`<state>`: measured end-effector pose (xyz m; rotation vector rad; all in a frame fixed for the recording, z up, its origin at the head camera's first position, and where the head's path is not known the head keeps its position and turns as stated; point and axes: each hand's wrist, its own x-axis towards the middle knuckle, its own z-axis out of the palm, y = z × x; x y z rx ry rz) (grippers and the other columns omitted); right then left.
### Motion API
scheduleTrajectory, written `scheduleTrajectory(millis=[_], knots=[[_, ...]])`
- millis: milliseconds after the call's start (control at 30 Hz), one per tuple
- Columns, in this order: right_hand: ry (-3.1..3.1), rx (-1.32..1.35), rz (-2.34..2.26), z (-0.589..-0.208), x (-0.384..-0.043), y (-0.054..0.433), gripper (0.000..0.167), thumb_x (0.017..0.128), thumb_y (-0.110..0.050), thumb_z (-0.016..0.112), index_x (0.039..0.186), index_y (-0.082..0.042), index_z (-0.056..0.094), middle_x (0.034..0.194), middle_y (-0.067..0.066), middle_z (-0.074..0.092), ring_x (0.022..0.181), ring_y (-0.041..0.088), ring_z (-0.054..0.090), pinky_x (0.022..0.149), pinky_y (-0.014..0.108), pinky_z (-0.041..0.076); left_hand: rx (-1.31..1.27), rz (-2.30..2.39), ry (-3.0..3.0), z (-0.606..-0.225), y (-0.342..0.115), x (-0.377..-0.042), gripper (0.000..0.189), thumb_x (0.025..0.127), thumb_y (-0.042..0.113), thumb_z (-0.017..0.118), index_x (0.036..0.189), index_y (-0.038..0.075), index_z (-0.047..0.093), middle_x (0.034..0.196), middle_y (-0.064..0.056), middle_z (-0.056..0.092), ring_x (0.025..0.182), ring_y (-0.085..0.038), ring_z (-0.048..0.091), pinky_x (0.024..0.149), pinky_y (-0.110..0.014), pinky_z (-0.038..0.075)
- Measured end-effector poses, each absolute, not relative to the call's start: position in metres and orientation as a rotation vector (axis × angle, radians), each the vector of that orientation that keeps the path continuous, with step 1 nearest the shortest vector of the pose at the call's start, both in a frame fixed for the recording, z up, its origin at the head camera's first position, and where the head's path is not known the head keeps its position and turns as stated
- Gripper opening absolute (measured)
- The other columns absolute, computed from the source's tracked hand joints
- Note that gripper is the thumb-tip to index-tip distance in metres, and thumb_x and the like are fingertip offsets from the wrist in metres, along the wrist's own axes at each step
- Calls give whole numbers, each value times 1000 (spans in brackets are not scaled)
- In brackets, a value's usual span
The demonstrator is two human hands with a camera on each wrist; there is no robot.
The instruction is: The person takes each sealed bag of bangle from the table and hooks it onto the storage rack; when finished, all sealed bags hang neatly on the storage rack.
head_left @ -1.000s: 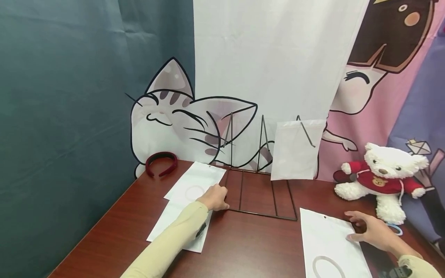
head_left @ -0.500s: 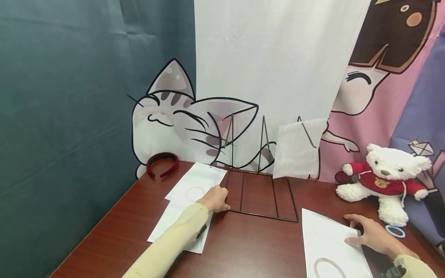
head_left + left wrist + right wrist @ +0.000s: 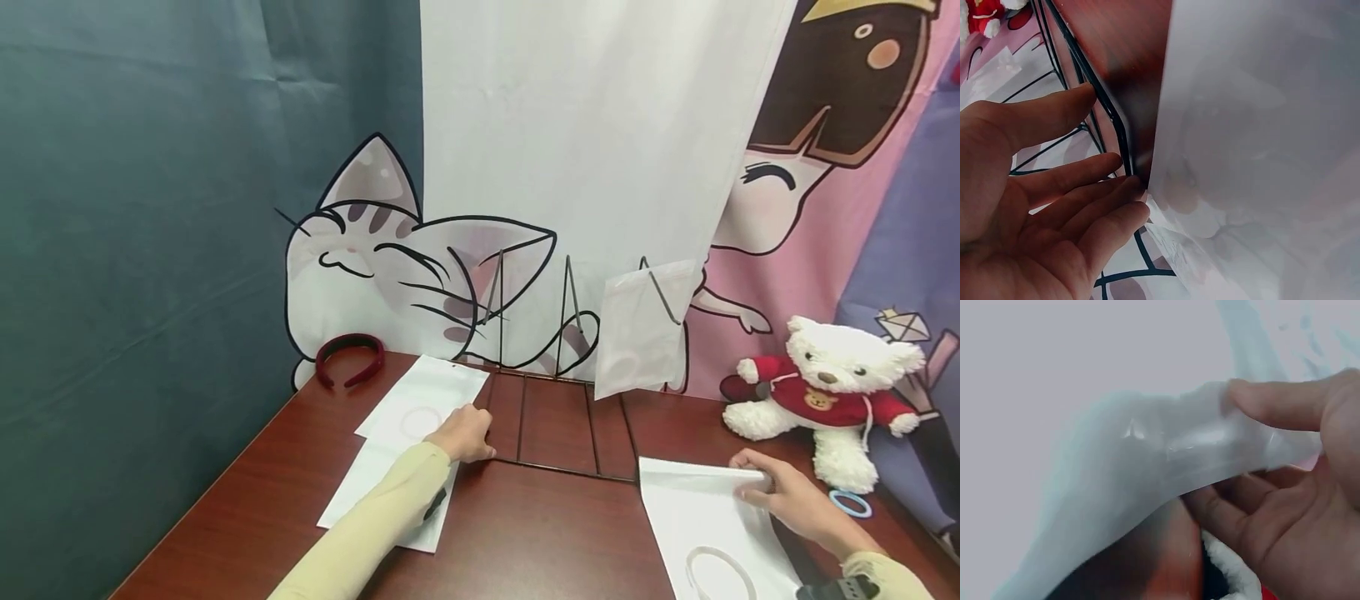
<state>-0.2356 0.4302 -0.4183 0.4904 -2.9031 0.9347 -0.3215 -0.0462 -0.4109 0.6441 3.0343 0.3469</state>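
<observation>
Through the head camera, taking the rack as my clock centre, I have a dark red padded headband (image 3: pixel 369 371) between nine and ten o'clock. Below it two flat white plastic pouches lie on the brown wooden table (image 3: pixel 555 533): the upper pouch (image 3: pixel 412 396) at nine, overlapping the lower pouch (image 3: pixel 365 472) at eight.

My left hand (image 3: pixel 467 432) is where it was a second ago, on the left side of the black wire rack (image 3: pixel 522 421); its thumb and fingers are spread apart, fingertips touching the rod. At one to two o'clock, a white hanging pouch (image 3: pixel 645 329) on the right-hand peg has turned and tilted since that earlier frame.

At four o'clock lies the near pouch, white plastic with a pale ring (image 3: pixel 697 517) showing. My right hand (image 3: pixel 795 496) pinches its top edge, thumb above, fingers beneath; that edge, flat before, is now lifted and bent. At three sits a white plush bear in a red hoodie (image 3: pixel 825 404), with a light blue ring (image 3: pixel 851 514) just below it.
</observation>
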Motion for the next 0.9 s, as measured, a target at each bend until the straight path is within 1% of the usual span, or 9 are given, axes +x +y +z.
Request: scheduleTrajectory(millis=[67, 200, 233, 267, 433, 500, 733, 867, 900], knots=[[-2847, 482, 1069, -415, -234, 427, 28, 88, -2, 71, 114, -1, 59, 95, -18, 64, 80, -6, 55, 62, 22, 46, 652, 343, 3038, -411, -46, -322, 27, 80, 27, 84, 78, 8, 65, 75, -6, 64, 72, -20, 61, 69, -33, 52], [-2807, 436, 1135, -406, -232, 421, 49, 89, -6, 72, 135, -3, 56, 108, -30, 61, 91, -8, 61, 68, 22, 52, 651, 340, 3035, -411, -46, -322, 28, 80, 28, 84, 79, 8, 65, 75, -6, 64, 71, -20, 61, 69, -33, 52], [-2804, 435, 1122, -404, -231, 420, 52, 89, -7, 72, 138, -4, 54, 104, -30, 60, 89, -11, 58, 67, 21, 50, 648, 342, 3030, -411, -46, -322, 28, 80, 28, 84, 79, 8, 65, 75, -6, 63, 71, -20, 61, 69, -33, 52], [-2794, 440, 1104, -401, -230, 419, 54, 89, -8, 73, 139, -5, 54, 99, -29, 57, 86, -13, 54, 67, 21, 48, 648, 344, 3028, -411, -46, -322, 28, 80, 28, 85, 79, 8, 65, 74, -6, 63, 71, -19, 60, 68, -33, 52], [-2695, 535, 1014, -391, -227, 412, 53, 88, -6, 73, 138, -8, 58, 112, -31, 57, 101, -21, 45, 76, 7, 38, 660, 336, 3046, -411, -46, -321, 29, 79, 27, 85, 78, 7, 65, 75, -7, 64, 72, -21, 62, 69, -34, 53], [-2646, 573, 986, -386, -226, 408, 53, 86, -3, 74, 137, -7, 59, 128, -36, 53, 110, -23, 42, 82, 2, 35, 661, 331, 3054, -412, -47, -321, 29, 78, 27, 85, 78, 7, 65, 75, -7, 64, 73, -21, 62, 69, -34, 53], [-2578, 562, 1035, -357, -211, 387, 57, 88, 1, 71, 142, -6, 54, 118, -27, 60, 81, -6, 60, 67, 17, 47, 675, 321, 3059, -413, -46, -321, 29, 78, 27, 86, 78, 7, 65, 74, -7, 65, 72, -21, 63, 69, -34, 53], [-2547, 526, 1048, -337, -202, 374, 57, 88, 2, 72, 141, -7, 55, 95, -16, 67, 66, 3, 62, 60, 24, 49, 672, 323, 3058, -413, -45, -322, 29, 78, 28, 86, 79, 7, 66, 76, -8, 66, 72, -22, 63, 70, -35, 54], [-2539, 520, 1049, -333, -201, 371, 56, 88, 2, 72, 141, -7, 56, 94, -14, 69, 67, 4, 64, 60, 24, 50, 672, 324, 3058, -413, -45, -322, 29, 78, 28, 86, 79, 7, 66, 76, -8, 66, 72, -22, 63, 70, -35, 54]])
